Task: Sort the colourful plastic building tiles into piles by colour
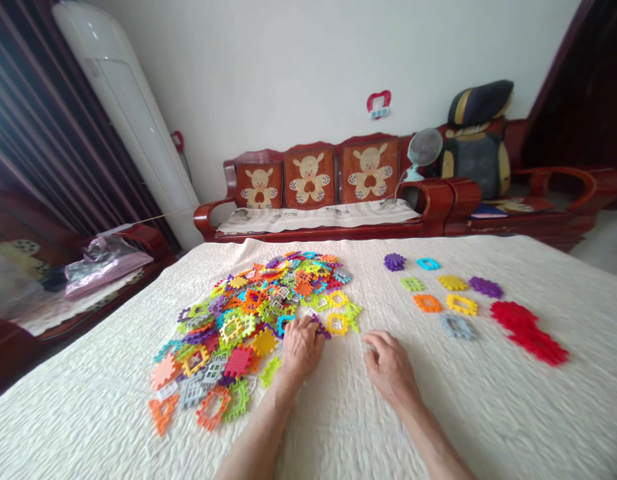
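Observation:
My left hand (302, 348) is at the right edge of a large heap of coloured plastic interlocking building pieces (241, 360). Its bent fingers close over a purple interlocking piece (320, 327), mostly hidden beneath them. Beside these fingers lie a yellow frame-shaped piece (337, 325) and a lime green piece (353, 315). To the right, my right hand (391, 367) rests low over the cloth, fingers loosely bent and apart, with nothing visible in them. Farther right are small separate groups, among them red pieces (531, 333), a yellow frame (461, 305) and an orange frame (428, 303).
A cream quilted cloth (333, 413) covers the table. More sorted pieces, such as purple ones (395, 261) and a grey-blue frame (457, 327), lie on the right. Beyond the table stand a wooden sofa (308, 233) and a small fan (425, 148).

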Tool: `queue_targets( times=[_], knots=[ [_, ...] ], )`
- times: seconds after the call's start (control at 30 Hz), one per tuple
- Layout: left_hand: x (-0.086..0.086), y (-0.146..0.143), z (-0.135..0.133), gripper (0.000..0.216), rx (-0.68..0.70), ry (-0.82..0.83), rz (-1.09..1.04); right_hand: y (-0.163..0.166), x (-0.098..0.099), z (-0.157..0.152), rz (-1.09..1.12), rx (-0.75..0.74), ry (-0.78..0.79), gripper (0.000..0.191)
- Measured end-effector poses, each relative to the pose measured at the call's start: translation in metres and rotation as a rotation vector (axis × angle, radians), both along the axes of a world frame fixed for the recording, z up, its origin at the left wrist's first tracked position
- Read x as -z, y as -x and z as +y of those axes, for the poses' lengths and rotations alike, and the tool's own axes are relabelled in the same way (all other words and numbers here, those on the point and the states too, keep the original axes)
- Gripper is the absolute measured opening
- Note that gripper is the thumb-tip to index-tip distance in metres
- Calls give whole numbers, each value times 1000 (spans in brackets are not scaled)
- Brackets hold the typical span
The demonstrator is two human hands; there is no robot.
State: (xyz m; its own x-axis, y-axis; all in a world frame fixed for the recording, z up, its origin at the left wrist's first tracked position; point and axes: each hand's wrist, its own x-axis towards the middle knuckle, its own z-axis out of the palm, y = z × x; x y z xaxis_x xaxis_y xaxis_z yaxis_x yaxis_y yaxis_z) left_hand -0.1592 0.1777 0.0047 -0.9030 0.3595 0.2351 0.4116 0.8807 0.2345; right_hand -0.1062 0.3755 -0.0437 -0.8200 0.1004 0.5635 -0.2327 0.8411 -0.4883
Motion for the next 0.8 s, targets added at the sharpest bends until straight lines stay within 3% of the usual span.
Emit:
queue_targets(
  times=[0.37,0.67,0.8],
  knots=[
    [2,-3,-4,13,41,-47,34,2,2,2,5,-10,6,27],
    [11,6,-6,30,-10,-283,125,-2,-5,-2,-27,11,53,29],
    [10,3,1,34,19,-429,20,-6,-11,-8,-50,-5,98,39]
  ],
)
